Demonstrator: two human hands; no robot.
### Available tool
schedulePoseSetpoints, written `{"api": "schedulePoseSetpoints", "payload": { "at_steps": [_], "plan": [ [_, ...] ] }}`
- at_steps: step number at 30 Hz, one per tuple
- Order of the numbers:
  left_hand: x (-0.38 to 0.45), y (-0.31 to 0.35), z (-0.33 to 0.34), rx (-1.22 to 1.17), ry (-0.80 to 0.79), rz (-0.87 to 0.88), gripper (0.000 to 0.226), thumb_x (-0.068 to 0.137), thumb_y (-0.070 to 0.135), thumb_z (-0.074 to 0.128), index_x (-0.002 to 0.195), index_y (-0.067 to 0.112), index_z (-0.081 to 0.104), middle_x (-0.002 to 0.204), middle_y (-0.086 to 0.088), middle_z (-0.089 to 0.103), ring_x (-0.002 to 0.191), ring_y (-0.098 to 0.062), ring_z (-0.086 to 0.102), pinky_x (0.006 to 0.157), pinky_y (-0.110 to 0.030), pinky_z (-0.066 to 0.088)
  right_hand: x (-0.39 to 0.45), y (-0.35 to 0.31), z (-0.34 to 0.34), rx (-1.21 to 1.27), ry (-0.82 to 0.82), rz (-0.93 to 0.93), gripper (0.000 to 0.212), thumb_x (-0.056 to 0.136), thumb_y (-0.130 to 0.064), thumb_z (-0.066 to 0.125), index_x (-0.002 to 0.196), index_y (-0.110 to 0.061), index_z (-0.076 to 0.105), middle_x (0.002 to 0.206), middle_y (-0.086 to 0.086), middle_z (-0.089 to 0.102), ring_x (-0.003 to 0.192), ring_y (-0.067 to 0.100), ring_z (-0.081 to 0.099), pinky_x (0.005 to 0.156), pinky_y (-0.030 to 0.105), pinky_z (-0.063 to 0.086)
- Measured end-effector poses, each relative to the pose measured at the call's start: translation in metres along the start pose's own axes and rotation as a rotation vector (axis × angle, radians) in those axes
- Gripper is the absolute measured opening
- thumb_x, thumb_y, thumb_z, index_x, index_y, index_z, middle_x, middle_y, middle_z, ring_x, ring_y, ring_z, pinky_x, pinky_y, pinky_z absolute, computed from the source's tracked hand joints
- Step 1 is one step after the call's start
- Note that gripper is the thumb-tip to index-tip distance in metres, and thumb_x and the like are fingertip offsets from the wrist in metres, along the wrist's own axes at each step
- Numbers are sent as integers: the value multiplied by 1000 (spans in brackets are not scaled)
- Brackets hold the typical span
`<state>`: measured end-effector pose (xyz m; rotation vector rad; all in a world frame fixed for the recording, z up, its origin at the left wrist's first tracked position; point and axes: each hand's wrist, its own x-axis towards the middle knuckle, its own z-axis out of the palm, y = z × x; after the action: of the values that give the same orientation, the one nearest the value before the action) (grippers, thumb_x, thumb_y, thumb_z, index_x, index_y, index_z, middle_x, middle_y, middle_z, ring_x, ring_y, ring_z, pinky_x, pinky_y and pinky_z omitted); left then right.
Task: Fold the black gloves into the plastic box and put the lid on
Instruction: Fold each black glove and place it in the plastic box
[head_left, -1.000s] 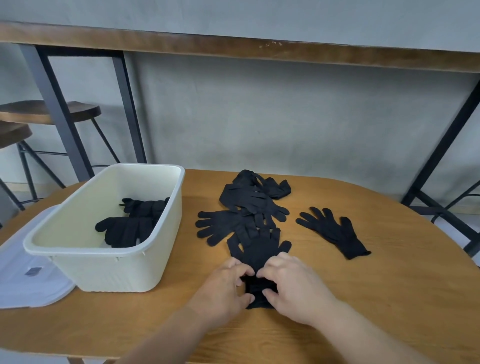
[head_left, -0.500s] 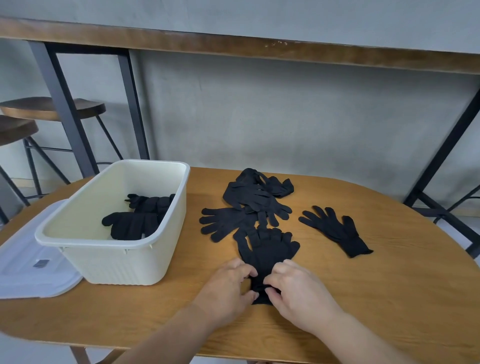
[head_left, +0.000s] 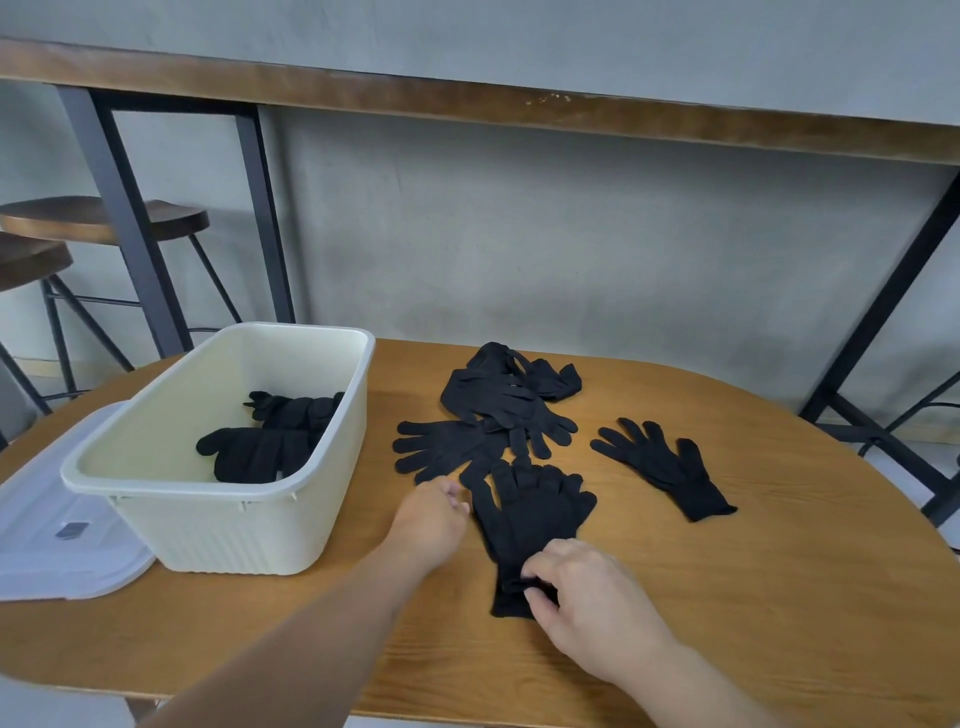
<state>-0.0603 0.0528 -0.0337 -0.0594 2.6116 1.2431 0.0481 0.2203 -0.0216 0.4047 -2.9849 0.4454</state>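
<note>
A stacked pair of black gloves (head_left: 530, 514) lies flat on the wooden table (head_left: 779, 597) in front of me. My right hand (head_left: 576, 592) pinches its cuff at the near end. My left hand (head_left: 434, 519) reaches to the pair's left side, fingertips at the glove fingers; whether it grips cloth I cannot tell. Behind lies a heap of several black gloves (head_left: 498, 405), and a single glove (head_left: 665, 467) lies to the right. The cream plastic box (head_left: 234, 525) stands at left with folded gloves (head_left: 270, 441) inside. Its translucent lid (head_left: 57, 535) lies flat left of the box.
Two wooden stools (head_left: 104, 218) stand beyond the table at far left. A tall bench with dark metal legs (head_left: 135, 249) runs along the grey wall behind. Bare tabletop shows to the right and near me.
My left hand has let go of the cuff and moved up and left to the glove fingers. My right hand stays on the cuff. The view shifted slightly right.
</note>
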Motion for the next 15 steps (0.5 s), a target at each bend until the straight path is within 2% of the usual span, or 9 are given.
{"api": "schedulePoseSetpoints", "payload": {
  "at_steps": [3,6,9,11,13,15],
  "plan": [
    [13,7,-1,78,-53,2,36,97,13,46,132,16,55,123,-8,64,106,-26,64,91,-34,53,-1,1,0,-4,7,18,25,99,-37,45,117,-33,62,109,-18,59,96,1,48,83,14,39],
    [16,13,-2,134,-76,7,23,91,25,61,113,20,64,104,-4,70,90,-22,66,84,-31,54,-1,1,0,1,14,40,22,98,-37,46,114,-33,62,104,-18,56,89,1,43,81,14,39],
    [14,19,-2,163,-70,18,4,86,23,64,83,20,64,87,-2,66,77,-20,59,79,-30,52,0,0,0,11,19,47,24,99,-36,45,117,-34,60,102,-18,52,91,2,44,82,14,38],
    [14,21,-1,213,-57,38,21,86,21,62,67,26,55,84,1,62,78,-18,56,76,-27,49,0,-1,0,18,20,41,28,100,-35,44,124,-34,59,108,-17,55,99,2,49,86,16,39],
    [13,22,-1,195,-35,22,24,87,21,61,66,27,52,79,2,60,76,-17,55,71,-25,47,0,-1,1,11,31,36,31,100,-34,43,126,-34,59,112,-15,57,106,3,51,87,18,41],
    [13,22,0,116,-38,-23,16,89,21,61,74,21,56,71,2,59,67,-16,54,63,-23,43,-1,-1,2,-6,46,25,33,99,-33,42,126,-33,61,109,-14,57,106,5,51,86,19,44]
  ]
}}
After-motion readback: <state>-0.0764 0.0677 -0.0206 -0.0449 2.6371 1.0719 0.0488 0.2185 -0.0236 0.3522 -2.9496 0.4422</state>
